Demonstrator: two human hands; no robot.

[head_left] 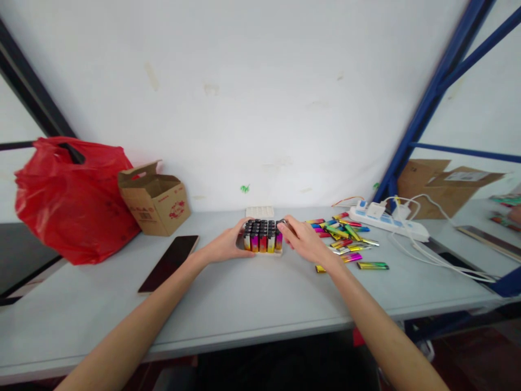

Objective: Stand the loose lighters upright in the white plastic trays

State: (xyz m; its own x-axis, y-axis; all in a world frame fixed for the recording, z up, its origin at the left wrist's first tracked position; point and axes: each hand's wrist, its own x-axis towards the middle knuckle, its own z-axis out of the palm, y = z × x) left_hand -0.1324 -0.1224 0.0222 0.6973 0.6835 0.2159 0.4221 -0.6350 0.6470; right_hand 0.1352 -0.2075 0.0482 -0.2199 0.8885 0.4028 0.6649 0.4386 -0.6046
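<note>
Head view: upright lighters (262,239) stand in close rows on a white tray (277,253), between the two hands on the grey surface (244,304). The left hand (230,243) clasps the left end of the rows, thumb in front. The right hand (302,239) is bent at their right end, fingertips at the tops; I cannot tell whether it pinches one. Loose lighters (345,232) lie scattered just beyond it, to the right.

Left hand (228,245) clasps upright lighters (262,240), right hand (304,239) touching.
</note>
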